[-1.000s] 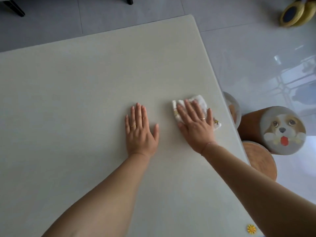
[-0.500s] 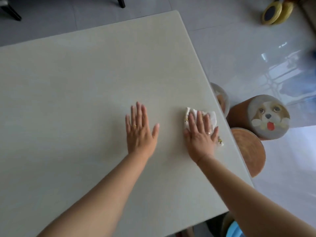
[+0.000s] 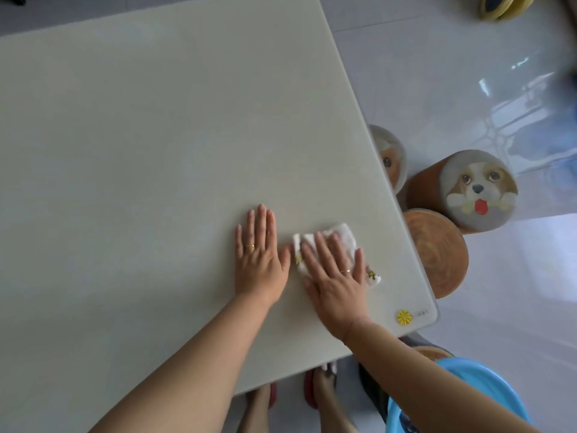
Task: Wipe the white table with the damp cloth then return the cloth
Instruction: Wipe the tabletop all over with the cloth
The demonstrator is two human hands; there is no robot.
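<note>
Cloth [image 3: 342,237], white and bunched, lies on the worktop [image 3: 156,151] toward its near right corner, pinned beneath the right hand [image 3: 335,278]. That hand lies palm down with its fingers straight and slightly spread, pressing flat on the cloth rather than curling round it; a ring shows on one finger. The fabric sticks out beyond the fingertips on the far side. A small yellow-patterned edge peeks out to the right of the little finger, and another to the left.

The left hand [image 3: 260,260] rests flat on the bare worktop just left of the cloth, fingers straight and close together, thumb angled toward the fabric. It has hold of nothing and also wears a ring. Whether the thumb touches the cloth cannot be told.

A round yellow sticker [image 3: 403,317] sits at the worktop's near right corner. On the glossy pale floor [image 3: 452,73] to the right stand three round stools: one with a dog's face on its seat [image 3: 477,192], a wood-grain stool [image 3: 435,251] nearer, and a third stool [image 3: 392,157] partly hidden under the worktop's edge. A blue basin [image 3: 474,385] shows at the near right behind the right forearm. Feet in red slippers [image 3: 321,382] stand below the near edge.
</note>
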